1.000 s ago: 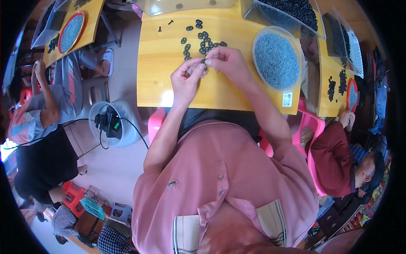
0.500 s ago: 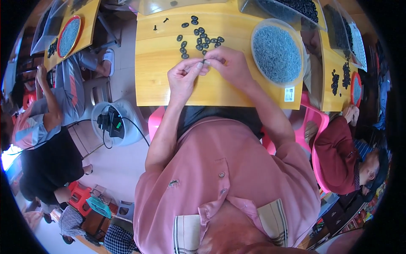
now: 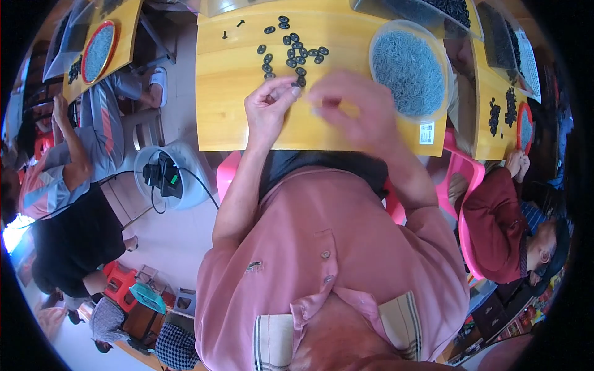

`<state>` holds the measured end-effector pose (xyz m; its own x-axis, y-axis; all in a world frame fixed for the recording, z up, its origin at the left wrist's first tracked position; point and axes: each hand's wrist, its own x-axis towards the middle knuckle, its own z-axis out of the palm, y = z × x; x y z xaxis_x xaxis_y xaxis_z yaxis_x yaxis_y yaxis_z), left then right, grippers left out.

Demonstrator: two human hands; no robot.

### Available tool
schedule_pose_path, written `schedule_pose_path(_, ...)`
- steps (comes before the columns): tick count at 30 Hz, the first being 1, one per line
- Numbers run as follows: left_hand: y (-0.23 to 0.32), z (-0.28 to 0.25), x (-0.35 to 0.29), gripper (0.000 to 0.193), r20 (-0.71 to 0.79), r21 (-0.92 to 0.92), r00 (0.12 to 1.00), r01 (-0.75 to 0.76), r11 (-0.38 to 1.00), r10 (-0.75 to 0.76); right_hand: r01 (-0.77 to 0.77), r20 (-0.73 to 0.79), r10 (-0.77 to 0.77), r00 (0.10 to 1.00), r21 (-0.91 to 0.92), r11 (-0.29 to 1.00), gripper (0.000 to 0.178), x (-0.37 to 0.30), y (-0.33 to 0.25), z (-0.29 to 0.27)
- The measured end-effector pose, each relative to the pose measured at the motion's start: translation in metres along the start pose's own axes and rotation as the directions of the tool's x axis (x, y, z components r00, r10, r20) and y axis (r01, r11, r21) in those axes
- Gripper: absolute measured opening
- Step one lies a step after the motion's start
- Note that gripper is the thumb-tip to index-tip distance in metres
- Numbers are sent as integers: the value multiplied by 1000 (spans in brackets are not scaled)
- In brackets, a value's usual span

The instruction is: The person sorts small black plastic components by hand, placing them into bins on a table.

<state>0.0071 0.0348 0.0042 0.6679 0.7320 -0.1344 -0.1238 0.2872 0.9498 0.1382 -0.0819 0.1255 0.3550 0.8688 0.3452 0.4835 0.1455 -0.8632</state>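
My left hand [image 3: 267, 112] is above the yellow table [image 3: 226, 117], thumb and fingertips pinched on a small black oval part [image 3: 296, 85]. To its right, my right hand [image 3: 356, 111] is smeared by motion, so whether its fingers hold anything does not show. Several more black oval parts [image 3: 300, 60] with pale marks lie scattered just beyond my hands. A round clear basin [image 3: 371, 62] full of small silvery, screw-like metal pieces [image 3: 408, 71] stands to the right of my right hand. Two small black screw-like pieces [image 3: 224, 34] lie at the far left of the table.
A clear bin [image 3: 371, 9] of black parts stands along the far right edge. Co-workers sit at tables on both sides, one in a dark red top [image 3: 495, 229]. A translucent tub [image 3: 145, 191] holding black electrical items and cables stands left of me.
My right hand has drawn away from the left hand, moving right toward the basin. My left hand stays nearly in place, still pinched at the fingertips.
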Motion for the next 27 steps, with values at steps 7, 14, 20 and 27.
schedule_pose_path(7,-10,-12,-2,18,-67,19,996,-66,998,67,488,62,-557,828,407,772,18,-14,-108,-17)
schedule_pose_path(14,-1,-3,1,19,-50,128,996,-69,989,76,784,-120,-781,613,214,582,22,-10,-96,-55)
schedule_pose_path(20,6,21,1,17,73,171,994,-88,981,76,-31,-281,-123,952,-487,873,11,-57,-84,-95)
schedule_pose_path(27,-9,24,1,17,273,181,962,-45,982,-6,-514,-469,247,848,-611,602,16,-79,66,-140)
